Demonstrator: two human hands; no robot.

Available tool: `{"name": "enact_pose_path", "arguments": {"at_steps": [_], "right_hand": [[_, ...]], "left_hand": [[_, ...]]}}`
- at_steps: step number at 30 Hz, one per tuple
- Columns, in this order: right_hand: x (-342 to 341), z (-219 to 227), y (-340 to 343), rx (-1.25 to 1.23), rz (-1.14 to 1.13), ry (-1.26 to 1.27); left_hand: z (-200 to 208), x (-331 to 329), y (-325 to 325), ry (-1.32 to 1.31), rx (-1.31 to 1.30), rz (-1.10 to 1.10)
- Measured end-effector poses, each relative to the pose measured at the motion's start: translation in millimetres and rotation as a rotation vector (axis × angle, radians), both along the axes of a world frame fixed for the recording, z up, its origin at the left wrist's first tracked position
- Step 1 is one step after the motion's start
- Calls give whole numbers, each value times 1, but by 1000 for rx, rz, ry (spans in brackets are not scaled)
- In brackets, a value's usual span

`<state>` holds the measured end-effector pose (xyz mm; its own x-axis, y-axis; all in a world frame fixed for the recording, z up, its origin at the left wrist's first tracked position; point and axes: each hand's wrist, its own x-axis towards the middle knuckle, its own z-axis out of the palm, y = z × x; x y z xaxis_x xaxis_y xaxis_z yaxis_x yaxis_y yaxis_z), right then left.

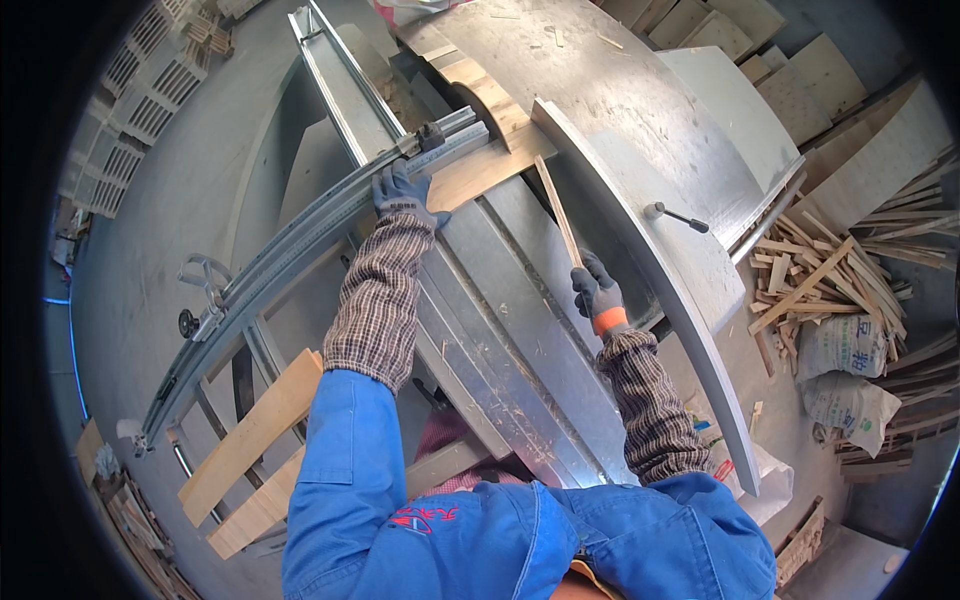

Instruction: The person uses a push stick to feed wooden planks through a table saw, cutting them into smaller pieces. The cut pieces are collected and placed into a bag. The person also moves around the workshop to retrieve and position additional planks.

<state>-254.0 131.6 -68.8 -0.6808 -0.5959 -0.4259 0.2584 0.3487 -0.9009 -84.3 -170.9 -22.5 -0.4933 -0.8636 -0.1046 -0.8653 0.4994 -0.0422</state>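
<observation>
My left hand, in a grey work glove, holds the left end of a wooden board against a metal fence. Its thumb lies at the board's near edge. The board rests across the grooved metal table of a panel saw. My right hand, gloved with an orange cuff, is closed round the near end of a thin wooden stick. That stick points away from me, its far tip beside the board's right end. A curved wooden piece lies beyond the board; the saw blade cannot be made out.
A long metal rip fence curves along my right, with a black-handled lever beyond it. Wooden boards lie on the frame at lower left. Offcuts and white sacks are heaped on the right floor; slatted crates stand far left.
</observation>
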Motion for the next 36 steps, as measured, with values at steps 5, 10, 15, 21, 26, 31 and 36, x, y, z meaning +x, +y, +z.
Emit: {"name": "enact_pose_path", "arguments": {"at_steps": [5, 10, 15, 21, 26, 31, 36], "right_hand": [[-4, -4, -4, -2, -1, 2], [-10, -8, -11, -8, 13, 16], [-32, -5, -56, -37, 39, -4], [-40, -16, -32, -3, 28, 63], [-16, -43, 47, 26, 36, 140], [1, -54, 96, 0, 45, 154], [0, -69, 117, 21, 42, 199]], "left_hand": [[-5, -1, -6, -11, 4, -3], [-4, -1, -8, 27, 11, -15], [-11, -6, -21, -25, 43, -4], [-14, -8, -25, -13, 42, -1], [-28, -9, -29, 20, -12, 1], [-26, -15, -33, -50, 58, 25], [-31, -18, -31, -56, 30, 16]]}}
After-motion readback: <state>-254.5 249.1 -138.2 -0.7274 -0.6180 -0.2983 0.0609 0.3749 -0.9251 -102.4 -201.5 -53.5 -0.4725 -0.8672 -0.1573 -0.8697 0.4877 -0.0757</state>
